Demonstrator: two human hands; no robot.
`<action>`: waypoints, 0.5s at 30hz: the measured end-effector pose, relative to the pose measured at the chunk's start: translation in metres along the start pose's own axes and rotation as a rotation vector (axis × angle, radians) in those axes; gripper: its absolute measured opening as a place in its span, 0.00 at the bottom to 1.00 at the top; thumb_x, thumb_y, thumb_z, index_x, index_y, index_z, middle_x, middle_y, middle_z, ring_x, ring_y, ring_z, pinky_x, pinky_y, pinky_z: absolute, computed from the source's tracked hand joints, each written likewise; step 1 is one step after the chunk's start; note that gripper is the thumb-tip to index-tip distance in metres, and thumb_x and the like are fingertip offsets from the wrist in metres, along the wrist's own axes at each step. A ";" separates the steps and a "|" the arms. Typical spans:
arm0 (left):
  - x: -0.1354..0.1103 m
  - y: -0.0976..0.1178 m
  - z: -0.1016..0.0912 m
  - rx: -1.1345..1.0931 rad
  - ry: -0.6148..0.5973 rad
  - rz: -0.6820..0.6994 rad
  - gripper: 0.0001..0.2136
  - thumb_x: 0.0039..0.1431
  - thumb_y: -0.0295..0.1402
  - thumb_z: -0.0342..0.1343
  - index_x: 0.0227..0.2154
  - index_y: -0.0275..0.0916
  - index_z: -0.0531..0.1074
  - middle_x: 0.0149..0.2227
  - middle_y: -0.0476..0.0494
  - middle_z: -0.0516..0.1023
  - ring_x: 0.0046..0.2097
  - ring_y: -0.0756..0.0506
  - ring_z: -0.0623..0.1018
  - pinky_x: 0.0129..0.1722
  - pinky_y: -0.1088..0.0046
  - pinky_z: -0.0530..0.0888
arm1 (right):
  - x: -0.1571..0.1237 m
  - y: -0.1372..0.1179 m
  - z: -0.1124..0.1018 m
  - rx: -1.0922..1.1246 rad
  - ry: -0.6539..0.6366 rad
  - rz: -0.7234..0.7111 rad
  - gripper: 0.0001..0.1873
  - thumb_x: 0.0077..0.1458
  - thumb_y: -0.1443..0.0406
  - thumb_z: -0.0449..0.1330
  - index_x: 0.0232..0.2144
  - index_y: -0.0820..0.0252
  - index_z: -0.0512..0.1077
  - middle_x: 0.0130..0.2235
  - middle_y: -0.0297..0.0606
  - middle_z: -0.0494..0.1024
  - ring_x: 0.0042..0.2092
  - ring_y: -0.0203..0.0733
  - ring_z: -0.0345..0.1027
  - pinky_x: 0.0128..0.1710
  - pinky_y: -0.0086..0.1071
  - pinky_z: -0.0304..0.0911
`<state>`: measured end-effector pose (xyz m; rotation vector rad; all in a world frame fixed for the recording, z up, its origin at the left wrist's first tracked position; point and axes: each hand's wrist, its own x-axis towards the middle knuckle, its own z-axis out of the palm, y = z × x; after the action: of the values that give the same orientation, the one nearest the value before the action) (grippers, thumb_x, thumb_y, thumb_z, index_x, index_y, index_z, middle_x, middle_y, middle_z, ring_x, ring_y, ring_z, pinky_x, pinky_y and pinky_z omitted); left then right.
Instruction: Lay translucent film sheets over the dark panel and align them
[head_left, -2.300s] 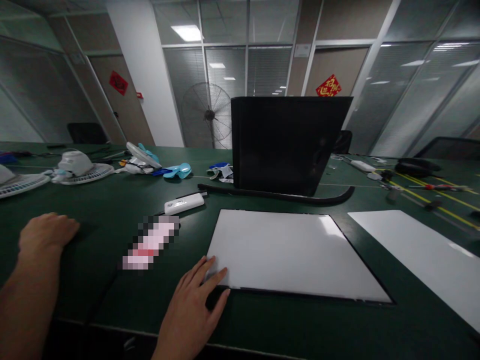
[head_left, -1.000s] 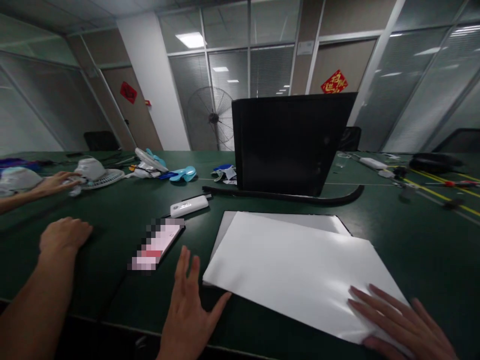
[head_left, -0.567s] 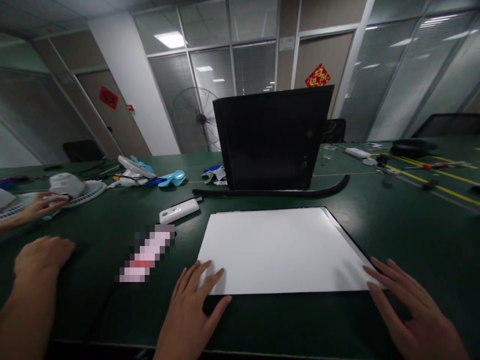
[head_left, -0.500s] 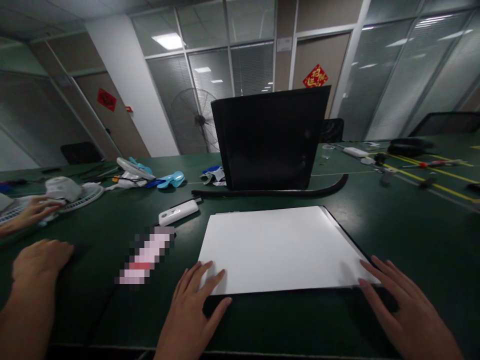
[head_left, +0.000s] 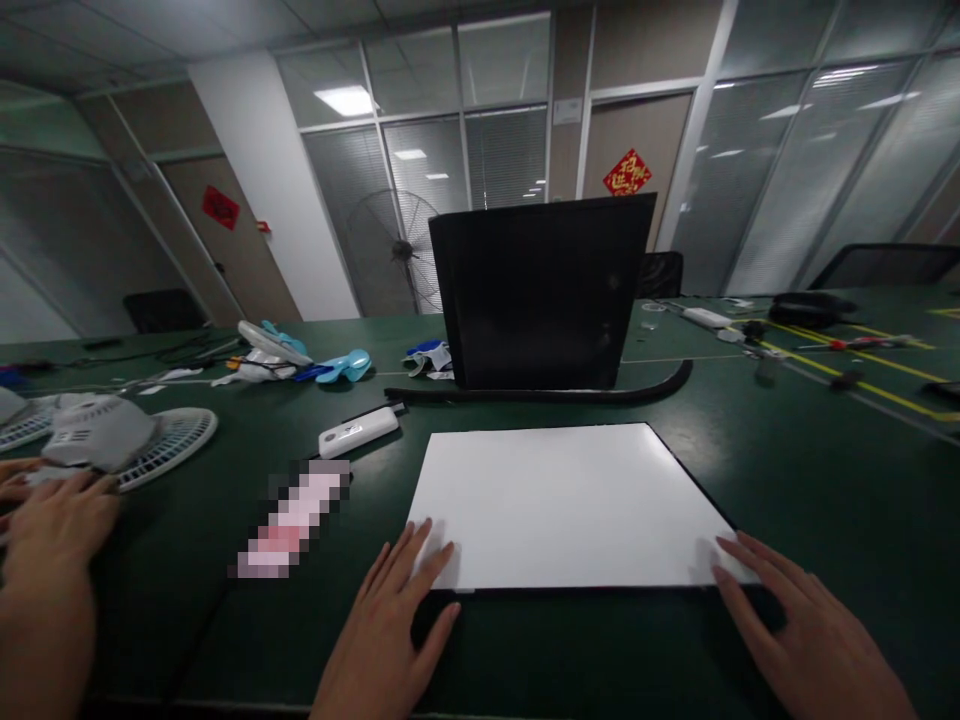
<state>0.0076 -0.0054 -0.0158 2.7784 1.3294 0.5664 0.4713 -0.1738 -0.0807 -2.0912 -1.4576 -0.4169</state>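
A dark green counter (head_left: 570,660) fills the foreground of a glass-partitioned office, with a large black panel (head_left: 540,295) standing upright on it, slightly tilted, at the far side of the work. In front of that, a white sheet (head_left: 555,505) lies flat, straight ahead of the person, dark edging showing along its right and near sides. Its long axis runs left to right, across the person's front, and the hands meet it at its two near corners: the left hand (head_left: 386,620) at the near left, the right hand (head_left: 810,625) at the near right, neither clearly closer than the other. Both hands are open, fingers spread, tips resting at the sheet's ends without gripping it. A curved black strip (head_left: 540,395) lies beyond the sheet, along the foot of the panel. At far left, a co-worker's hand (head_left: 60,520) reaches beside a white fan (head_left: 172,445); whether it grips anything cannot be told. Between the co-worker and the sheet lie a pixelated flat object (head_left: 289,520) and, just beyond it, a small white device (head_left: 358,432).
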 end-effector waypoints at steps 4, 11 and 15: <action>-0.003 -0.001 0.006 0.020 0.063 -0.126 0.29 0.72 0.46 0.54 0.73 0.54 0.62 0.78 0.44 0.57 0.77 0.32 0.60 0.70 0.41 0.68 | 0.000 0.000 0.001 -0.119 -0.002 0.051 0.43 0.70 0.35 0.40 0.62 0.59 0.72 0.66 0.47 0.69 0.63 0.62 0.67 0.63 0.67 0.67; -0.005 -0.004 0.012 0.026 0.063 -0.215 0.28 0.69 0.52 0.57 0.66 0.46 0.73 0.73 0.36 0.67 0.73 0.30 0.68 0.70 0.38 0.67 | 0.000 0.001 0.001 -0.099 -0.045 0.115 0.46 0.68 0.34 0.42 0.62 0.65 0.71 0.63 0.50 0.72 0.65 0.67 0.65 0.66 0.75 0.59; -0.005 -0.006 0.017 0.020 0.088 -0.184 0.29 0.68 0.53 0.58 0.66 0.45 0.74 0.73 0.34 0.66 0.72 0.29 0.70 0.69 0.40 0.70 | -0.006 0.029 -0.002 0.031 -0.049 0.131 0.35 0.69 0.38 0.51 0.62 0.53 0.75 0.54 0.49 0.79 0.55 0.66 0.75 0.50 0.68 0.77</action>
<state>0.0056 -0.0025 -0.0342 2.6352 1.5954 0.6759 0.4964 -0.1869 -0.0902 -2.1714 -1.3357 -0.2920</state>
